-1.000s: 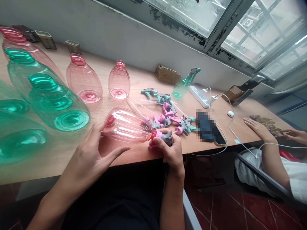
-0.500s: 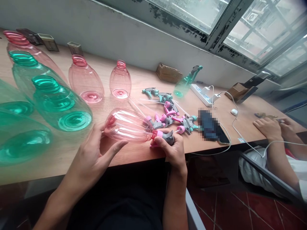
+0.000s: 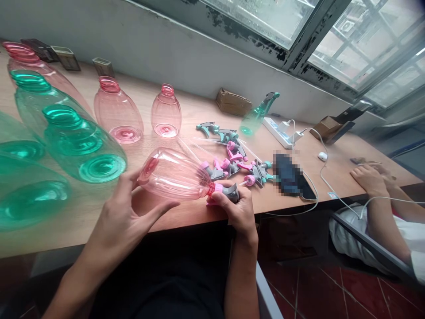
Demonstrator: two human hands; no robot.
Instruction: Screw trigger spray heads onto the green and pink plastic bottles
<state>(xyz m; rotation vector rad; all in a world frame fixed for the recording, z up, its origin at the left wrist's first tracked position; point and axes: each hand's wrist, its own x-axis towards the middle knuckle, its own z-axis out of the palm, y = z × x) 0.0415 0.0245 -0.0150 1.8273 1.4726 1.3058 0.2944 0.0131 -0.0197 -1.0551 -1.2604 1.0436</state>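
Over the table edge [image 3: 83,217] — left hand [image 3: 128,215] spread on pink bottle [image 3: 175,177], right hand [image 3: 238,212] seemingly pinching trigger head [image 3: 229,192].

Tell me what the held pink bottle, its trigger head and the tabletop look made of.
The pink bottle: thin tinted see-through plastic, glossy, table visible through it. The trigger head: opaque grey and pink plastic, matte-looking. The tabletop: smooth wood-grain surface, perhaps laminate or veneer.

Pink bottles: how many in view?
4 pink bottles: one sideways, left hand at its base, right hand gripping its spray head; two upright behind; one far left, partly cropped; others may be hidden.
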